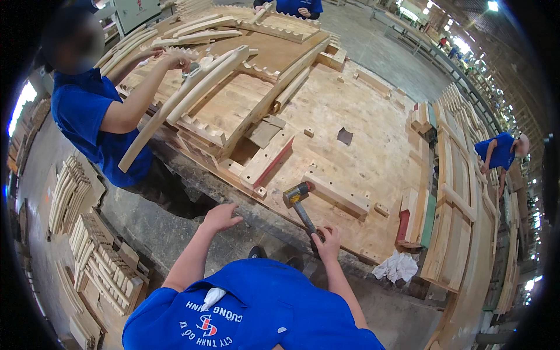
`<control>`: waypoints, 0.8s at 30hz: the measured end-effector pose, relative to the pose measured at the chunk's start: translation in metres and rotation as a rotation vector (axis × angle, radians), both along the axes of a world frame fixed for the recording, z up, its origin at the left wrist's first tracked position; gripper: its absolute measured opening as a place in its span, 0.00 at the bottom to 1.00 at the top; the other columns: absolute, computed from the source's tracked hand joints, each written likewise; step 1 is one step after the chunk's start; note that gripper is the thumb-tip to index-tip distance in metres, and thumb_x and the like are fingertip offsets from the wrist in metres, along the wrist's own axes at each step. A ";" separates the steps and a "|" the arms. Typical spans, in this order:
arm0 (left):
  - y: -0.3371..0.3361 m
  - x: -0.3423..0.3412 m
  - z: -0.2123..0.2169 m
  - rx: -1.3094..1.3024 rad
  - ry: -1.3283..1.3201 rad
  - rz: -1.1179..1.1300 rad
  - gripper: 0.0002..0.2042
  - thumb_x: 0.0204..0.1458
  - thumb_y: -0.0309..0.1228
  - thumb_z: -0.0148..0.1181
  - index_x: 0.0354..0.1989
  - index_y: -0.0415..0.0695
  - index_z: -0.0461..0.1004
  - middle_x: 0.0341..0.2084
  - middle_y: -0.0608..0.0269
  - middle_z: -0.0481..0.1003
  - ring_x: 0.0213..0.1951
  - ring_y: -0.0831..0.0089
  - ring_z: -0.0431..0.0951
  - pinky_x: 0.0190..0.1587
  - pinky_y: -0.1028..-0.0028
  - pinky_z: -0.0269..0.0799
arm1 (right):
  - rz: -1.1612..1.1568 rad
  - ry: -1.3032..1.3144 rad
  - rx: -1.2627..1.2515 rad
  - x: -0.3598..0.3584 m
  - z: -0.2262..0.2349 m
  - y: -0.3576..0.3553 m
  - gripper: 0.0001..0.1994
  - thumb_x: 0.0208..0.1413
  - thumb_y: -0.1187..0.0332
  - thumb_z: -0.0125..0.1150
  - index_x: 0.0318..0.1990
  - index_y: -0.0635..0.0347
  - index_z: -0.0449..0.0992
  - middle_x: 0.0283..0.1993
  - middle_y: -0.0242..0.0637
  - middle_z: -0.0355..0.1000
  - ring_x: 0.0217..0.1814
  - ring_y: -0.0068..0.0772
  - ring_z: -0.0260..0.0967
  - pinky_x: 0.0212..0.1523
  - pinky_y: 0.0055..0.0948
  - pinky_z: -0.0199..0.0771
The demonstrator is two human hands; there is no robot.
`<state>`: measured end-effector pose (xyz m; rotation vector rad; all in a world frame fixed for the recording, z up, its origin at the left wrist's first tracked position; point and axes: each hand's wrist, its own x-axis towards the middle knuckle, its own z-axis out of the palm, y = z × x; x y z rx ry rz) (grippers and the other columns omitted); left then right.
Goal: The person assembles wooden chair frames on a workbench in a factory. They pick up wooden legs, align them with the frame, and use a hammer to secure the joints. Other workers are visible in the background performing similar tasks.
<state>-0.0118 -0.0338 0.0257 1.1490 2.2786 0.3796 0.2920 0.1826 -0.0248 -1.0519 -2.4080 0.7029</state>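
- The mallet [298, 201] lies at the near edge of the desk [361, 151], its head resting on the plywood and its dark handle slanting down toward the person.
- The right hand [328, 241] is wrapped around the lower end of that handle, fingers curled tight on it.
- The left hand [220, 217] sits well to the left of the mallet, at the same near edge, fingers loosely spread and gripping nothing.
- Just beyond the mallet head a short wooden block [337, 192] lies fixed on the desk; further left is a flat board with a red edge [267, 158].
- No container shows on the desk.
- At the far left corner a notched wooden frame [233, 99] takes up the surface, and a co-worker's hand [175, 59] holds a long curved slat [181, 105] over it.
- A white rag [396, 267] lies below the near right edge.
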 end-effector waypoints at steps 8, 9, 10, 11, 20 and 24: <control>0.005 -0.003 -0.054 -0.292 -0.055 -0.251 0.27 0.43 0.55 0.58 0.38 0.40 0.75 0.39 0.47 0.76 0.44 0.52 0.75 0.47 0.57 0.70 | -0.127 0.022 -0.395 0.007 -0.012 0.019 0.13 0.49 0.59 0.60 0.34 0.60 0.78 0.33 0.43 0.75 0.35 0.40 0.72 0.37 0.34 0.71; 0.009 -0.001 -0.053 -0.364 -0.100 -0.206 0.28 0.44 0.56 0.57 0.38 0.41 0.76 0.38 0.47 0.76 0.44 0.52 0.76 0.47 0.59 0.70 | -0.150 -0.061 -0.410 0.006 -0.015 0.025 0.13 0.49 0.58 0.60 0.33 0.59 0.78 0.32 0.42 0.75 0.35 0.39 0.72 0.37 0.34 0.71; 0.009 -0.003 -0.053 -0.345 -0.109 -0.197 0.27 0.44 0.58 0.56 0.35 0.41 0.78 0.36 0.49 0.77 0.43 0.53 0.76 0.46 0.60 0.71 | -0.122 -0.080 -0.371 0.005 -0.021 0.032 0.14 0.49 0.56 0.59 0.33 0.58 0.78 0.32 0.42 0.75 0.35 0.39 0.72 0.37 0.35 0.71; 0.007 -0.005 -0.057 -0.310 -0.166 -0.096 0.27 0.45 0.58 0.55 0.31 0.42 0.79 0.34 0.49 0.78 0.42 0.53 0.77 0.46 0.61 0.71 | -0.092 -0.096 -0.365 -0.001 -0.018 0.036 0.15 0.50 0.55 0.58 0.33 0.58 0.78 0.32 0.42 0.74 0.35 0.39 0.72 0.38 0.36 0.71; 0.034 -0.002 -0.067 0.038 -0.022 -0.062 0.21 0.50 0.48 0.55 0.40 0.41 0.75 0.32 0.47 0.77 0.39 0.52 0.76 0.42 0.59 0.71 | -0.160 0.004 -0.500 0.005 -0.031 0.040 0.16 0.52 0.56 0.55 0.39 0.57 0.77 0.35 0.42 0.76 0.38 0.38 0.74 0.41 0.35 0.71; 0.039 0.011 -0.042 -0.101 0.029 0.030 0.31 0.49 0.47 0.55 0.59 0.44 0.57 0.35 0.43 0.76 0.40 0.48 0.76 0.43 0.56 0.71 | -0.192 0.019 -0.561 0.005 -0.034 0.037 0.16 0.53 0.55 0.54 0.38 0.58 0.77 0.33 0.40 0.77 0.37 0.36 0.74 0.40 0.34 0.71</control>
